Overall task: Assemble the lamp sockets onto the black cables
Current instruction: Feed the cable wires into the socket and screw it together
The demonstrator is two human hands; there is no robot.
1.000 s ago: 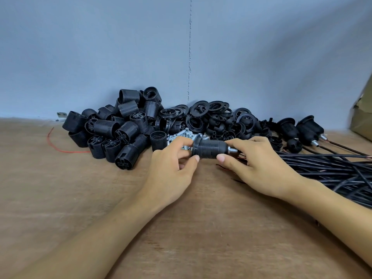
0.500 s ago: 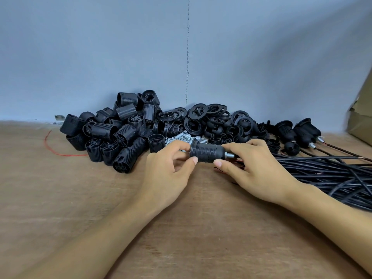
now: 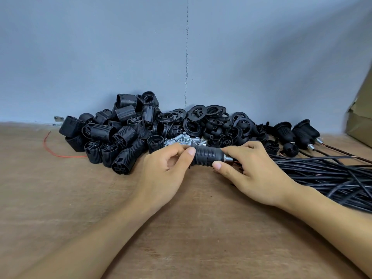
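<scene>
Lamp socket (image 3: 205,158) pinched by left hand (image 3: 163,175) and right hand (image 3: 255,178), just before the parts pile (image 3: 120,133).

One wide-angle view, worn at head height, faces forward and down over the brown wooden bench (image 3: 60,218) toward the blue-grey painted wall (image 3: 100,57) at 12 o'clock. It sits close: forearms enter at 7 and 5 o'clock, and the left grip (image 3: 167,170) and right grip (image 3: 253,174) meet on a black ribbed plastic lamp socket (image 3: 207,157) just below centre. The heap of black ribbed plastic socket shells (image 3: 112,133) lies at 10 o'clock, the bundle of black cables (image 3: 332,174) at 3 o'clock. Just above them, the frame edge cuts a brown cardboard box (image 3: 362,121).
</scene>
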